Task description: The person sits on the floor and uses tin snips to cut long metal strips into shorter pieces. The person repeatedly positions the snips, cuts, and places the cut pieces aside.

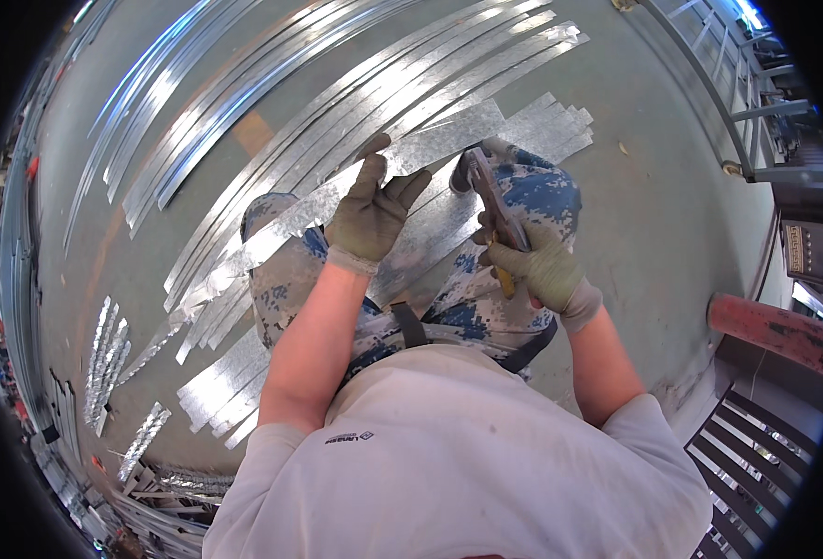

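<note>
Slanting over the left knee (264, 207), which likely props it, the metal strip (299, 212) lies by the left hand (368, 219), fingers spread wide, while the right hand (544, 270) wraps a hand tool (499, 210), apparently for firm control.

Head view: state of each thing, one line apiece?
Left hand: gloved, fingers spread, in front of the metal strip
Right hand: gloved, closed around the hand tool
Hand tool: held; open or shut unclear
Metal strip: slanting over the left knee
Crinkled strips: lying at lower left
Red cylinder: on its side, scuffed
</note>
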### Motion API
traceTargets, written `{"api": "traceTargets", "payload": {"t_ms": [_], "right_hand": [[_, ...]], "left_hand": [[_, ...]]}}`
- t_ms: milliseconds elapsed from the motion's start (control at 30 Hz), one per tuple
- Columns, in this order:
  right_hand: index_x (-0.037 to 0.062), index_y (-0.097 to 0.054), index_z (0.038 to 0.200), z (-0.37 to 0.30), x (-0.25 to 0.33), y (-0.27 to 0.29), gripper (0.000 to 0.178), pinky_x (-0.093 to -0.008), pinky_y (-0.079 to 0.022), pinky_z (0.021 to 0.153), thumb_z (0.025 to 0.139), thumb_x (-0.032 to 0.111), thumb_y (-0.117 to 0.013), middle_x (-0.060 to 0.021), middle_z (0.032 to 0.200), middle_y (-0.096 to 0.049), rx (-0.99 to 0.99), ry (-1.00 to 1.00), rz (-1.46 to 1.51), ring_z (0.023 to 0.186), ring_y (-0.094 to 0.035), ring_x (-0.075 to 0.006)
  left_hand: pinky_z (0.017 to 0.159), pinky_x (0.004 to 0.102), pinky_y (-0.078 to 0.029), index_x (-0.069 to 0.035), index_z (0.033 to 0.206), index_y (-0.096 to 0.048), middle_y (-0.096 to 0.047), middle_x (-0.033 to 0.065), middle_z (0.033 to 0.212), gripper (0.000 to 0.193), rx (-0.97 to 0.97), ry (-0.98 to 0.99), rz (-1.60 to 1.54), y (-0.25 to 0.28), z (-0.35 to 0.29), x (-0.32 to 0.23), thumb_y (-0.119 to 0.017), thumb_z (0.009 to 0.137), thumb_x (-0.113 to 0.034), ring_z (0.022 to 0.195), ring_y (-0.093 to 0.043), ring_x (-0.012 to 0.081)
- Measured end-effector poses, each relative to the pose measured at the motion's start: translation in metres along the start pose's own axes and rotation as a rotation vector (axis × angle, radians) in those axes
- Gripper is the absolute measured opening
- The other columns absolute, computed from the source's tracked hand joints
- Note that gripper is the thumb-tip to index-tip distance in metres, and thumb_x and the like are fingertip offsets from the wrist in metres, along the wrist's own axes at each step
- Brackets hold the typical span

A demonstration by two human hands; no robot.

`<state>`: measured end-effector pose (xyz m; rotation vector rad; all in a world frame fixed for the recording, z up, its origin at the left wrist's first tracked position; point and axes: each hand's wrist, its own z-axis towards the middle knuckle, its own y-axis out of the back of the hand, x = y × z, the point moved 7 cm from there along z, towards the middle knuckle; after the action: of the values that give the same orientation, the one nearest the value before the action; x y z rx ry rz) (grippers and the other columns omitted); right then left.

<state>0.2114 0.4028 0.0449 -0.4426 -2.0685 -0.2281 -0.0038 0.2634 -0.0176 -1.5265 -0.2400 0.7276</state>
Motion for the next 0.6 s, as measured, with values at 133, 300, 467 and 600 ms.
{"api": "traceTargets", "payload": {"t_ms": [133,300,467,600], "right_hand": [[0.0028,-0.076,0.133,0.008,-0.002,0.014,0.037,-0.03,-0.057,0.089,0.103,0.024,-0.078,-0.0039,0.107,-0.077,-0.014,0.051,-0.15,0.095,-0.069,-0.0128],[0.0005,-0.068,0.144,0.009,-0.002,0.015,0.045,-0.035,-0.057,0.099,0.105,0.02,-0.075,-0.0097,0.126,-0.077,0.0,-0.042,-0.272,0.11,-0.072,-0.017],[0.0057,-0.074,0.134,0.012,-0.002,0.02,0.037,-0.0322,-0.056,0.072,0.104,0.027,-0.076,-0.0021,0.1,-0.073,-0.058,-0.014,-0.302,0.079,-0.064,-0.011],[0.0064,-0.072,0.137,0.019,-0.003,0.024,0.039,-0.031,-0.055,0.068,0.104,0.029,-0.076,-0.0019,0.098,-0.072,-0.062,0.118,-0.329,0.075,-0.062,-0.0097]], "left_hand": [[0.128,0.0593,-0.048,-0.003,0.163,-0.044,-0.084,-0.0044,0.121,0.055,-0.046,0.009,0.005,0.001,0.0,0.002,-0.061,0.115,-0.025,0.126,-0.075,0.0422],[0.128,0.0586,-0.048,-0.003,0.163,-0.044,-0.084,-0.0037,0.12,0.056,-0.046,0.014,0.015,-0.001,0.0,0.001,-0.062,0.114,-0.024,0.128,-0.074,0.0433],[0.128,0.0585,-0.048,-0.002,0.163,-0.044,-0.084,-0.003,0.12,0.055,-0.038,0.01,0.011,-0.002,-0.001,0.001,-0.061,0.114,-0.023,0.129,-0.073,0.0441],[0.124,0.0574,-0.052,-0.003,0.157,-0.05,-0.083,-0.0029,0.112,0.045,-0.111,0.02,-0.003,-0.008,0.0,0.003,-0.059,0.116,-0.02,0.119,-0.078,0.0396]]}}
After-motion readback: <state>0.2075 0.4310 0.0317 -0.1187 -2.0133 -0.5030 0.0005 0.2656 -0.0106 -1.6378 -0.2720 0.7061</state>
